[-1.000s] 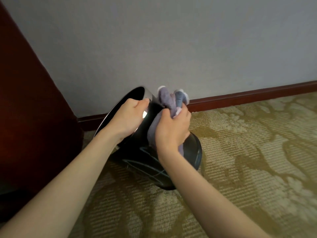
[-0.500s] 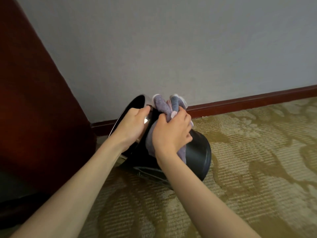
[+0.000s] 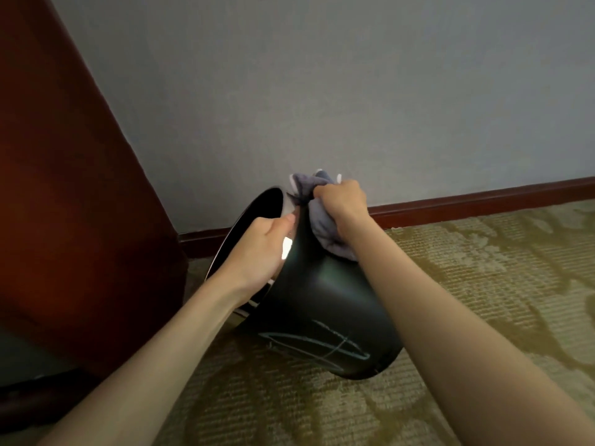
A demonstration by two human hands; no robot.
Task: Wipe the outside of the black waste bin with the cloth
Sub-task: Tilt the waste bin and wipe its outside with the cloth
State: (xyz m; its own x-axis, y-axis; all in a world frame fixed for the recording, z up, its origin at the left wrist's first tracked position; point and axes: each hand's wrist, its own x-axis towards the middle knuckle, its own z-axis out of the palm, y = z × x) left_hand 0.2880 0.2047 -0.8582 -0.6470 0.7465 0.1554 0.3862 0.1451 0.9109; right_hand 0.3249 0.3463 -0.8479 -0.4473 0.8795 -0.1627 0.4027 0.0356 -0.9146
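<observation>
Head view: tilted black waste bin point(image 3: 325, 304), inside dark, contents unclear.

The waste bin point(image 3: 322, 304) lies tipped on the carpet point(image 3: 483, 284), its mouth toward the left, before the wall point(image 3: 322, 91). The left hand point(image 3: 257, 252) sits on its rim; the right hand point(image 3: 341, 201) presses the cloth point(image 3: 322, 220) against its upper side. A cabinet point(image 3: 64, 188) stands at left.

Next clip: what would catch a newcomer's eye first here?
The black waste bin, tipped on its side at centre on the patterned carpet. The left hand grips its rim while the right hand presses a bunched grey cloth against its upper wall.
</observation>
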